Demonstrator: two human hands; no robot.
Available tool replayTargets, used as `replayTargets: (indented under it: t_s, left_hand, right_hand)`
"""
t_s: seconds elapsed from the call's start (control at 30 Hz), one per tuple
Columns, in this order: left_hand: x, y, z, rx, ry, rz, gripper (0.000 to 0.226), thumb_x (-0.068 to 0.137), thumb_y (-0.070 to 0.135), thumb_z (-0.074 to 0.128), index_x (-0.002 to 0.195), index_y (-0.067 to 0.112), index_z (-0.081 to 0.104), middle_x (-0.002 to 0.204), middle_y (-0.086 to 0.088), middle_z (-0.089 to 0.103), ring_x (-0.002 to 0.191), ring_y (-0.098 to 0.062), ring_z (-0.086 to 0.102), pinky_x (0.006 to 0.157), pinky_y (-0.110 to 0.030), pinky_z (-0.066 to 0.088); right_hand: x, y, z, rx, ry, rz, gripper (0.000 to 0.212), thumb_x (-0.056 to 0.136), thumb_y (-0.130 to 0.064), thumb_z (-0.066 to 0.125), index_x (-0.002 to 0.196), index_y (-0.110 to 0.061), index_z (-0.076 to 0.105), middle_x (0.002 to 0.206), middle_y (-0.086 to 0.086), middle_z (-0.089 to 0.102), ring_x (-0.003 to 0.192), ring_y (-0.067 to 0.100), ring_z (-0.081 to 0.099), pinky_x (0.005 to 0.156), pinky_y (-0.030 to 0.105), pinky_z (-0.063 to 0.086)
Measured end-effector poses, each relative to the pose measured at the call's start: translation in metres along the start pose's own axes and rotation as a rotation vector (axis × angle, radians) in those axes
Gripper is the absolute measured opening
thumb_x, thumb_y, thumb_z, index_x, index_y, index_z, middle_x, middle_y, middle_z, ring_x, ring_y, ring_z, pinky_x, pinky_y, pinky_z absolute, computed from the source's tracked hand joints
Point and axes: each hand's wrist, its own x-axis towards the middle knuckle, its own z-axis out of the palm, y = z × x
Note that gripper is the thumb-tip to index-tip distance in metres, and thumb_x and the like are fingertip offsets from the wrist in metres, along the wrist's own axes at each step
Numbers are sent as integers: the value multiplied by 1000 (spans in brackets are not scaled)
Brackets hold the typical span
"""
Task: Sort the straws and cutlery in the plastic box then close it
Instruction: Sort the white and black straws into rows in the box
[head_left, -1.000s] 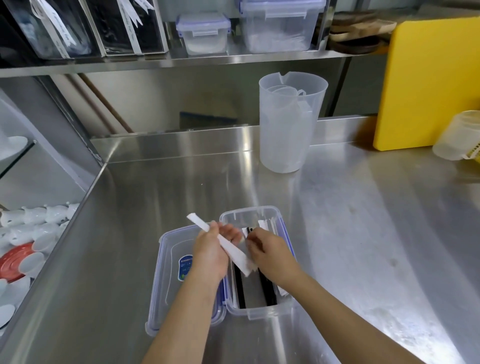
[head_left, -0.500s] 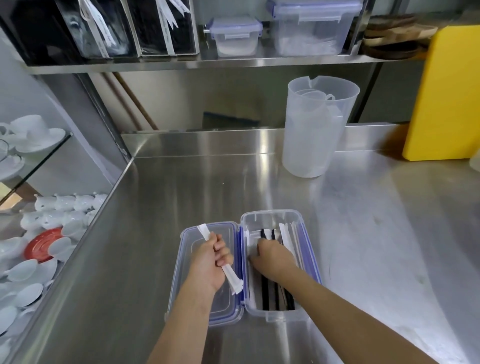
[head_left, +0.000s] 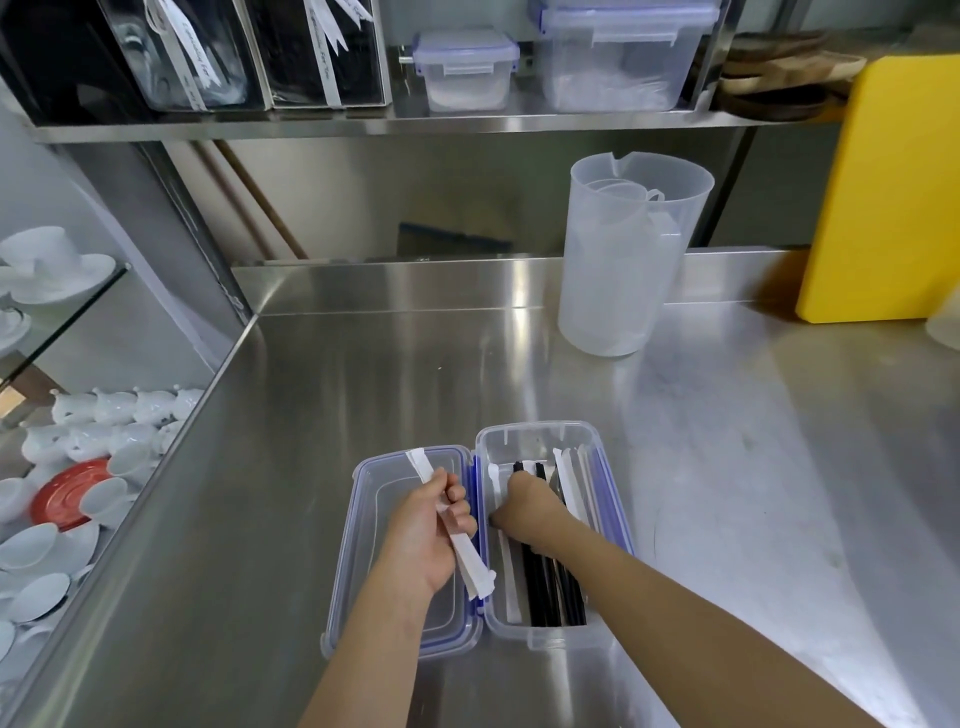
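A clear plastic box (head_left: 540, 439) lies open on the steel counter, with its blue-rimmed lid (head_left: 379, 486) upturned right beside it on the left. Inside lie black straws (head_left: 545, 592) and white paper-wrapped straws (head_left: 569, 475), lengthwise. My left hand (head_left: 428, 525) hovers over the lid, closed around a bundle of paper-wrapped straws (head_left: 467, 558) that sticks out at both ends. My right hand (head_left: 530, 506) is down in the box with fingers curled among the straws; whether it grips any is hidden. No cutlery can be made out.
A translucent measuring jug (head_left: 623, 249) stands at the back of the counter, a yellow cutting board (head_left: 893, 192) leans at the far right. Lidded containers (head_left: 465, 67) sit on the shelf above. The counter's left edge (head_left: 171, 457) drops to white cups and saucers (head_left: 78, 478).
My left hand has carried the wrapped straws from above the box leftward over the lid. My right hand has sunk into the box. The camera view has shifted left.
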Motion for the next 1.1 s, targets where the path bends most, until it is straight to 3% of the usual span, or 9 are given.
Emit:
replayTargets:
  t_s: [0.07,0.17,0.37,0.5,0.63,0.8,0.93,1.03,1.1]
  left_hand:
    - [-1,2,-1,23,-5,-2,27,98,18,46,74,7,52,52,0,47,33,-6,39,32,-15,35]
    - [-2,3,3,34,-5,16,26,98,17,46,74,8,53,59,-1,45,35,-7,40,35,-15,38]
    - [-6,1,-1,30,-14,9,26,98,16,46,74,7,53,57,-2,47,34,-7,42,35,-16,40]
    - [-7,5,-7,78,-24,16,24,97,14,47,77,4,56,66,-8,55,53,-16,55,45,-25,53]
    - [-9,8,0,162,-104,17,20,99,11,42,88,0,54,88,-22,65,83,-32,64,67,-46,56]
    - [-13,7,14,253,-292,-57,28,99,24,42,98,3,60,89,-18,65,80,-33,64,82,-51,52]
    - [-10,1,16,273,-293,-33,29,99,17,44,115,-4,56,90,-21,66,75,-33,68,65,-46,60]
    - [-6,1,11,174,-156,22,17,100,9,40,98,0,55,87,-19,65,76,-31,65,52,-38,60]
    - [-6,3,10,104,-75,46,18,100,8,40,87,4,53,81,-15,63,73,-26,62,46,-32,58]
  right_hand:
    - [-3,1,-3,23,8,39,2,85,-6,54,87,-6,54,67,2,47,78,24,54,67,31,49]
    - [-3,2,-1,-48,24,21,29,86,-5,53,64,-14,38,63,-1,41,79,23,53,69,27,45]
    - [-9,3,1,-12,63,-29,10,86,-12,58,95,-7,59,83,6,53,80,22,54,79,30,51]
    - [-11,4,-12,248,54,-1,29,82,-11,58,57,-14,43,54,3,39,42,15,37,37,22,34]
    - [-23,4,-40,612,-94,-67,36,83,-4,52,53,-16,35,49,2,28,35,9,19,35,15,16]
    - [-43,-8,-51,612,-245,-164,40,86,-3,54,50,-15,41,37,-6,34,29,6,26,31,12,26]
    - [-47,-11,-48,572,-177,-202,27,88,-8,57,61,-12,53,41,-4,42,29,4,35,33,15,30]
    - [-43,-2,-47,547,-1,-184,23,89,-5,52,68,-14,54,55,0,55,42,12,45,38,23,35]
    - [-37,9,-43,267,117,-135,27,89,-3,44,65,-15,48,67,6,55,58,22,51,45,25,39]
